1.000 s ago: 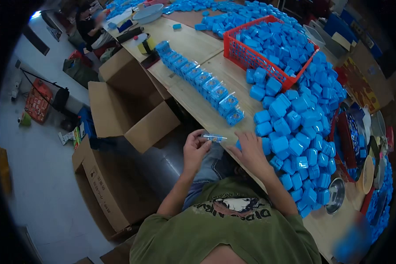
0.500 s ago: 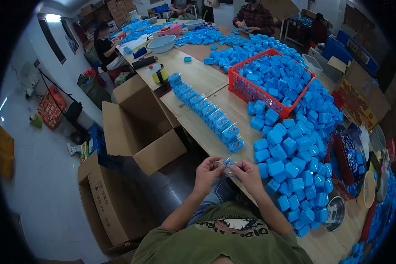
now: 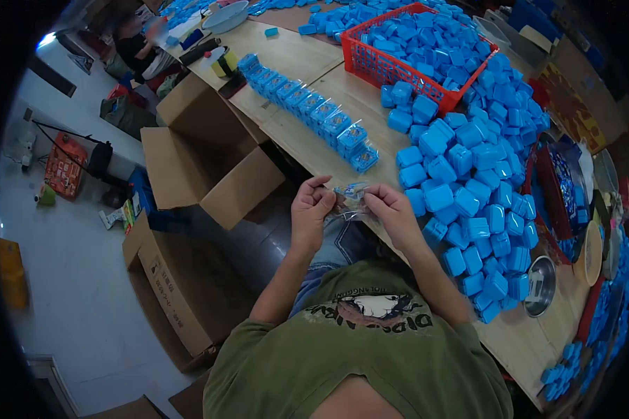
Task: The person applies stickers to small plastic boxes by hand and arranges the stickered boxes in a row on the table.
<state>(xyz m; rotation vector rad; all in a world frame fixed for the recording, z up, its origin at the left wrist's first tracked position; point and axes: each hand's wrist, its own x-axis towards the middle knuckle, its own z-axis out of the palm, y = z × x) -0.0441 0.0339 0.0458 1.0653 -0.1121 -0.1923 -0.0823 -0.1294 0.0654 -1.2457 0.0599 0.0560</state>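
Note:
A small clear plastic bag (image 3: 351, 198) with blue print is stretched between my two hands at the table's near edge. My left hand (image 3: 313, 209) pinches its left side, thumb against the fingers. On the other side, my right hand (image 3: 393, 211) grips the bag between thumb and fingers. Just beyond them, a row of blue boxes in clear bags (image 3: 307, 105) runs away diagonally across the table. A large heap of loose blue plastic boxes (image 3: 468, 202) lies right of my right hand.
A red plastic basket (image 3: 398, 75) full of blue pieces stands behind the heap. Open cardboard boxes (image 3: 171, 167) sit on the floor to the left. A metal bowl (image 3: 539, 286) is at the right, and a person (image 3: 136, 52) sits at the far left.
The view has tilted down, so the table and boxes sit higher in it. My hands still hold the bag, which now looks more spread between them.

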